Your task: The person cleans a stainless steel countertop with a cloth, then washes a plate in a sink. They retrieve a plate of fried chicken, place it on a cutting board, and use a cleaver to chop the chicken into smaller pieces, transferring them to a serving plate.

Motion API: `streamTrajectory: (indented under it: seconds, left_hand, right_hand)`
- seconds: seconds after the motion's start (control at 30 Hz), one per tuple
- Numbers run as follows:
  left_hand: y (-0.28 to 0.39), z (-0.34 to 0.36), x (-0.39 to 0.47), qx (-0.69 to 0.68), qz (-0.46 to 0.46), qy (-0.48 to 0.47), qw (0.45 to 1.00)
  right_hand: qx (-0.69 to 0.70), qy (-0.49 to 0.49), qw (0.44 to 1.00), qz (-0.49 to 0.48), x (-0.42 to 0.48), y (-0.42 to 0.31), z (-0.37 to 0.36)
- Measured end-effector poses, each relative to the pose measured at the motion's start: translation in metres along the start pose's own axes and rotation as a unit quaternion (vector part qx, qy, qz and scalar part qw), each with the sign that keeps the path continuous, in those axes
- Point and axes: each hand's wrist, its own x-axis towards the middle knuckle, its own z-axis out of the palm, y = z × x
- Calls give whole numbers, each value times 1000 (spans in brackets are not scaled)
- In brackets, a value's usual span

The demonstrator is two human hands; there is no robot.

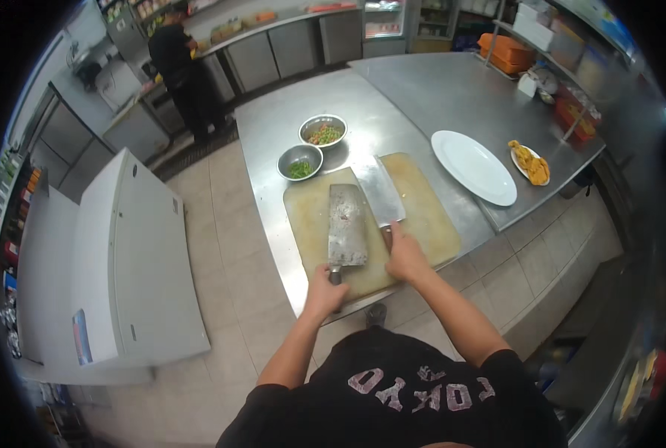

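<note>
My left hand [326, 292] grips the dark handle of a broad, stained cleaver [347, 227], whose blade lies flat over the left part of a worn yellowish cutting board [422, 207]. Around the brown handle of a second, shinier cleaver [386, 193] my right hand [407, 255] is closed. That blade points away from me, to the right of the first. Past the board's far left corner stand two steel bowls. The nearer bowl [281, 167] holds chopped greens [300, 169]; the farther bowl [323, 120] holds diced green and orange vegetables [325, 135].
A white oval platter [473, 168] lies right of the board on the steel table [400, 106]. Beyond it, a small plate holds yellow-orange food [530, 163]. Shelving with orange containers [506, 53] stands at the far right. A white chest freezer [154, 269] is on the left; a person [176, 67] stands at the back counter.
</note>
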Motion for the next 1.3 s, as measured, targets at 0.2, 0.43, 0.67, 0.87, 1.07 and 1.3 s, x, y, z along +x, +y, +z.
streamTrajectory:
  seconds: [0.2, 0.43, 0.67, 0.87, 1.07, 1.3]
  left_hand:
    - [22, -20, 32, -104, 21, 4, 994]
    - [107, 39, 255, -122, 102, 0, 987]
    - [134, 108, 402, -87, 51, 85, 991]
    - [140, 103, 418, 69, 39, 93, 993]
    - [119, 54, 278, 125, 184, 125, 967]
    - [2, 16, 75, 226, -28, 325, 918]
  right_hand:
    - [-80, -2, 988, 135, 28, 85, -79]
    - [-109, -2, 980, 165, -26, 150, -87]
    - [-8, 8, 975, 223, -62, 178, -89]
    - [236, 128, 942, 200, -87, 248, -69]
    - [297, 207, 919, 153, -71, 295, -72]
    - [132, 122, 970, -162, -22, 267, -98]
